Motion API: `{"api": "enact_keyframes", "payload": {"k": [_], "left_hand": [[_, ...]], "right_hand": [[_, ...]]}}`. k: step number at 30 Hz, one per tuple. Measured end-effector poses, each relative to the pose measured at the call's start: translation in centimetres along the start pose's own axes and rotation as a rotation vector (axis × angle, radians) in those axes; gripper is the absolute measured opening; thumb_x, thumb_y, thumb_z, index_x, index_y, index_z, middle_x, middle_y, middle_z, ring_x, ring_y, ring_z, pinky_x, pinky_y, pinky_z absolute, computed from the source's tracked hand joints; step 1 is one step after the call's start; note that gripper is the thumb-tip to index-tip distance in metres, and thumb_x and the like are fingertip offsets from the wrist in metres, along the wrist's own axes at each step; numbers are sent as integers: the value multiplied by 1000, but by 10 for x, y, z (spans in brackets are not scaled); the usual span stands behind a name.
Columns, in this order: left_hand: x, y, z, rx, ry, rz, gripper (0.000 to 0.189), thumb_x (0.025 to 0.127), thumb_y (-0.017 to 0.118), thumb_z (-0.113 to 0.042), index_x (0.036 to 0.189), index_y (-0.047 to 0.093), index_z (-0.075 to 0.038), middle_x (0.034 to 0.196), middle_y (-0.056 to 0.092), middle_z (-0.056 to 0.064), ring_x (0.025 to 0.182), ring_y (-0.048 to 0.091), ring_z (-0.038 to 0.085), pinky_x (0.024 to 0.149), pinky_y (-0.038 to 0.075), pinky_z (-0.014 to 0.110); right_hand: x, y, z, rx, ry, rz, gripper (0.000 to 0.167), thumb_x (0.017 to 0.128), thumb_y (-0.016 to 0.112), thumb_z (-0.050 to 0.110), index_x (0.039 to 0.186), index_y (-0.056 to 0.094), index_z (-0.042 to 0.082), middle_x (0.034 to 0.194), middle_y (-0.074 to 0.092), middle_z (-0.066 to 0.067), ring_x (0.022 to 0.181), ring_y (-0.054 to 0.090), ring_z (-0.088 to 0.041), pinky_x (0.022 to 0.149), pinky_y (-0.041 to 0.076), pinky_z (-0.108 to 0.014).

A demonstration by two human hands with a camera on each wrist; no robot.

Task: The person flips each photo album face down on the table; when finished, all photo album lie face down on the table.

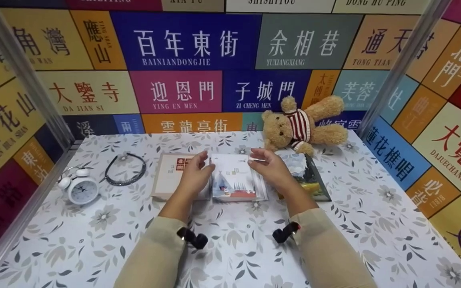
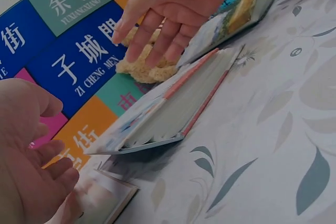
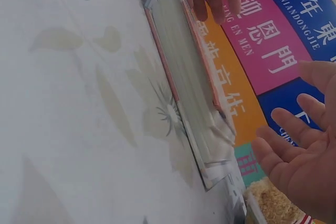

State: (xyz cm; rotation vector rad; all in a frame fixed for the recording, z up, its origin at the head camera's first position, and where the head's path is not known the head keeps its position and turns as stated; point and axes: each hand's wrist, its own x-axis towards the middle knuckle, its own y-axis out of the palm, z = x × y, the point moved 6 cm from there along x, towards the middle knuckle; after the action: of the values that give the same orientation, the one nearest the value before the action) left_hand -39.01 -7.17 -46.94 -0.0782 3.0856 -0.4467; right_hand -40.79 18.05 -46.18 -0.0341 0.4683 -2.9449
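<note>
A thick book (image 1: 232, 180) with a pale illustrated cover and a red lower edge lies in the middle of the table. Its page block (image 3: 184, 61) shows edge-on in the right wrist view. My left hand (image 1: 195, 172) hovers at the book's left side, over a beige book (image 1: 166, 180) with a red square on its cover. On the other side is my right hand (image 1: 272, 170), near a dark-edged book (image 1: 316, 180) with a landscape picture. Both hands have relaxed, slightly bent fingers, palms facing inward, and hold nothing. In the left wrist view the right palm (image 2: 173, 11) appears above the middle book.
A white twin-bell alarm clock (image 1: 81, 190) and a dark headband (image 1: 125, 170) are at the left. At the back right, a teddy bear (image 1: 298, 124) in a striped top lies against the sign-covered wall (image 1: 186, 60). A floral cloth (image 1: 230, 248) covers the table.
</note>
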Motion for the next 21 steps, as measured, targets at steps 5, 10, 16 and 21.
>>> {"api": "enact_keyframes", "payload": {"k": [5,10,16,21], "left_hand": [[-1,7,5,67,-18,50,69,102,65,-24,165,40,-10,173,39,14,159,40,39,132,35,51],[-3,14,7,103,-36,92,74,102,66,-23,167,34,-8,175,35,16,161,37,39,133,31,50],[-6,18,8,152,-56,121,77,101,66,-22,168,32,-6,173,36,20,163,32,37,136,24,48],[-7,21,9,170,-50,137,74,101,65,-14,167,33,-2,172,38,21,163,32,36,136,25,47]], "right_hand": [[0,1,-14,21,57,18,59,103,73,29,156,53,14,159,57,-11,150,53,-33,126,44,-48],[1,4,-22,61,70,49,65,103,72,23,160,46,8,161,54,-16,152,49,-35,128,42,-50],[0,8,-23,65,67,78,67,102,73,20,162,44,7,163,51,-18,153,47,-37,129,39,-51],[0,10,-24,54,92,73,66,101,74,19,160,46,9,163,53,-16,153,48,-35,130,38,-49]]}}
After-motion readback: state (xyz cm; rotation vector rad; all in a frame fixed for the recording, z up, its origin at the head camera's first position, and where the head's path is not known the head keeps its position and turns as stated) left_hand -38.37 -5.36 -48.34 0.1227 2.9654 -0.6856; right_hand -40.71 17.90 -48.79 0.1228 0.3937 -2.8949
